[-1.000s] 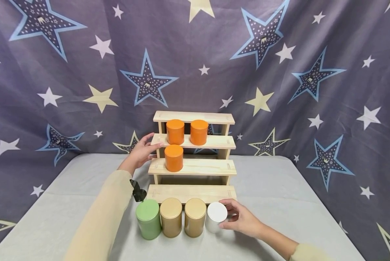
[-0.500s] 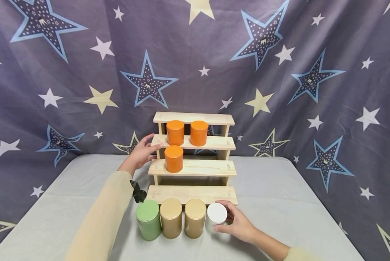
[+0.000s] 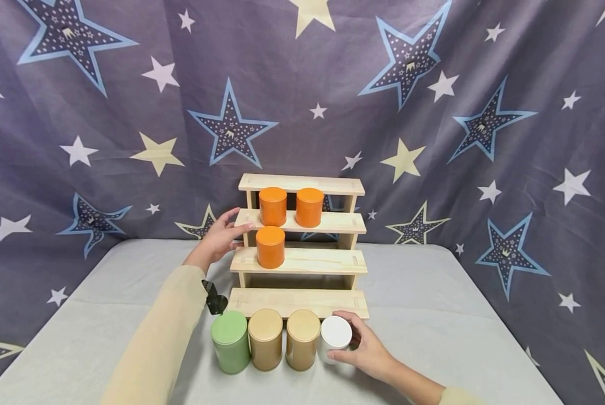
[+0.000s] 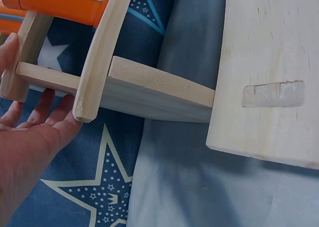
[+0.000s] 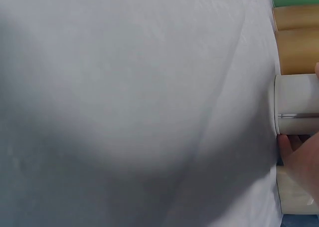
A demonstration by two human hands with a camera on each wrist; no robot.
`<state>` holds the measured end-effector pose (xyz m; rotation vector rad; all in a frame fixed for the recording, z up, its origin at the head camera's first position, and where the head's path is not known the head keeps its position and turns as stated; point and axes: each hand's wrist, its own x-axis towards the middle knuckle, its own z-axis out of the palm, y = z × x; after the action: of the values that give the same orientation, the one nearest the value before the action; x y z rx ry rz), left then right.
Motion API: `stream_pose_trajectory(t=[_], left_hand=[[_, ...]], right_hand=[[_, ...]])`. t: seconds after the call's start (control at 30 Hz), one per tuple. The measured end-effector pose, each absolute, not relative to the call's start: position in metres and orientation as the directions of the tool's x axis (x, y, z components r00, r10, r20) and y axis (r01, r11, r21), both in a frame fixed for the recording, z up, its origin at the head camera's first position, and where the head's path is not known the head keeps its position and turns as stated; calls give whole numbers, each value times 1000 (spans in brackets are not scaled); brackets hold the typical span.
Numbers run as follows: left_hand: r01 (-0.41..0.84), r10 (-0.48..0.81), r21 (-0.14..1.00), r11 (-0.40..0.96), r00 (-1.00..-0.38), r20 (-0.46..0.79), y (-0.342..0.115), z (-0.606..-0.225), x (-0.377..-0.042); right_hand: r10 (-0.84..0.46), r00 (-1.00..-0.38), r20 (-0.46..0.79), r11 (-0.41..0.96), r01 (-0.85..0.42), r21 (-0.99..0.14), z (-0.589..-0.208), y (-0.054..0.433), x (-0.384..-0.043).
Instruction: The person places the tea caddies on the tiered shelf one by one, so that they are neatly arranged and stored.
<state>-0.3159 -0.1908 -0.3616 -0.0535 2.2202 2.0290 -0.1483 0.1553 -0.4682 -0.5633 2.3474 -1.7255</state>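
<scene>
My left hand (image 3: 220, 239) holds the left end of a stepped wooden shelf (image 3: 302, 260), thumb above the second board from the top and fingers below. In the left wrist view, the fingers (image 4: 50, 112) lie against the side of the frame. With thumb and fingers around its right side, my right hand (image 3: 365, 349) grips a white canister (image 3: 335, 332) standing on the table. The right wrist view shows this white canister (image 5: 299, 102) at the right edge, where part of the hand is cut off.
Left of the white canister stand two gold canisters (image 3: 265, 340) and a green canister (image 3: 230, 343) in a row before the shelf. Three orange canisters (image 3: 270, 247) occupy the middle boards. A grey cloth (image 3: 434, 315) covers the table; a star-patterned curtain (image 3: 302, 84) hangs behind.
My right hand has shifted slightly left and come further around the white canister. The left hand keeps its place at the shelf.
</scene>
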Motion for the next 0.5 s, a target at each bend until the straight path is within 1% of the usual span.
stream_pose_trajectory(t=[0.23, 0.5], left_hand=[[-120, 66, 988, 94, -990, -126, -191, -363, -316], [-117, 64, 989, 95, -990, -123, -191, -362, -317]], right_hand=[[-394, -915, 85, 264, -201, -943, -464, 157, -145], [-383, -918, 104, 316, -236, -919, -454, 165, -145]])
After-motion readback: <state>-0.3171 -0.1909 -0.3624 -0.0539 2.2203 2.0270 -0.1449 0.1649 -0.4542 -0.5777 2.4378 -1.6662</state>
